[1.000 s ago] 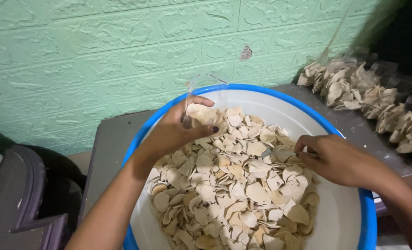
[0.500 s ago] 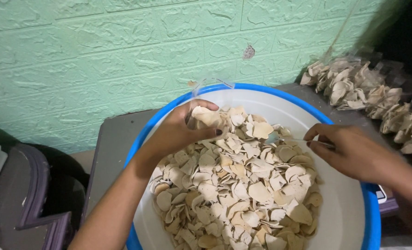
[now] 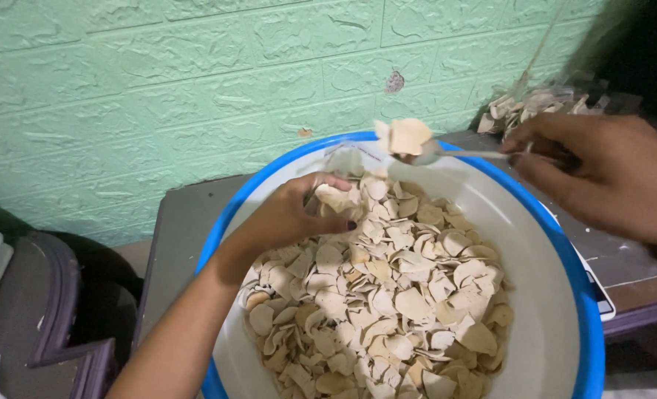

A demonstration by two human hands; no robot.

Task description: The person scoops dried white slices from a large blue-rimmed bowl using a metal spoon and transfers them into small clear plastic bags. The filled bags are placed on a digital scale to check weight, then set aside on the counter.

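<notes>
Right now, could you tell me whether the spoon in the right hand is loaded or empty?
Loaded: the spoon, held by the right hand, carries a few pale chips above the blue-rimmed basin.

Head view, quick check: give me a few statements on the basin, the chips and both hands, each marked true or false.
1. The basin has a blue rim and white inside. True.
2. The right hand holds a spoon carrying pale chips above the basin. True.
3. The left hand rests on the green wall. False: it is down in the basin, its fingers closed on some chips.
4. The basin is empty. False: a heap of chips fills much of it.
5. More chips in clear bags lie behind the right hand. True.
</notes>
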